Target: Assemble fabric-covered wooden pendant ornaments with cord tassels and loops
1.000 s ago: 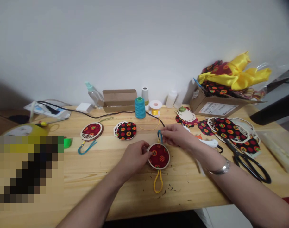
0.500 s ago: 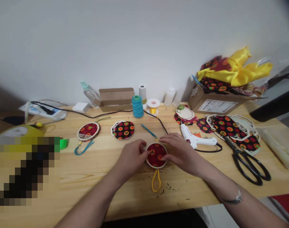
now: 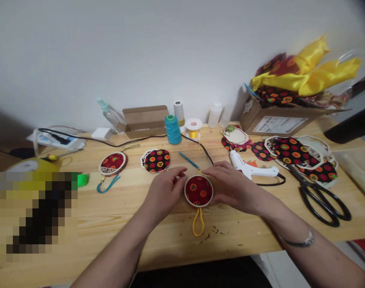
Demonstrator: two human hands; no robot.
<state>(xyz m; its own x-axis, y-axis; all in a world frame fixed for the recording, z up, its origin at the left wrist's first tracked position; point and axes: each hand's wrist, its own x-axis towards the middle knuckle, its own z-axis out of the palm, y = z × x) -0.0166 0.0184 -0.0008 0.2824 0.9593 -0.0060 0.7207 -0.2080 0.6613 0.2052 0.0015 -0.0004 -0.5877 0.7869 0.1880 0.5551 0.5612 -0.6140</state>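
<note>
A round sachet-like ornament [image 3: 198, 191] of dark red flowered fabric in a pale wooden ring lies on the table in front of me. A yellow braided loop [image 3: 198, 223] hangs from its near edge, and a teal cord [image 3: 188, 161] runs from its far edge. My left hand [image 3: 167, 188] is at the left of the ring, fingers bent and apart from the thumb. At the right side, my right hand [image 3: 233, 188] curves around the rim with thumb and fingers spread. Whether the fingertips touch the ring is hard to tell.
A white glue gun [image 3: 254, 168] and black scissors [image 3: 320, 196] lie to the right. Behind are a teal thread cone [image 3: 173, 130], a yellow thread spool [image 3: 193, 129] and a fabric-filled cardboard box [image 3: 278, 120]. Another round ornament [image 3: 112, 163] and a black flowered piece [image 3: 157, 161] lie left.
My thumbs have come off the ornament's fabric, and both hands have moved slightly outward to its sides. The whole view has shifted a little.
</note>
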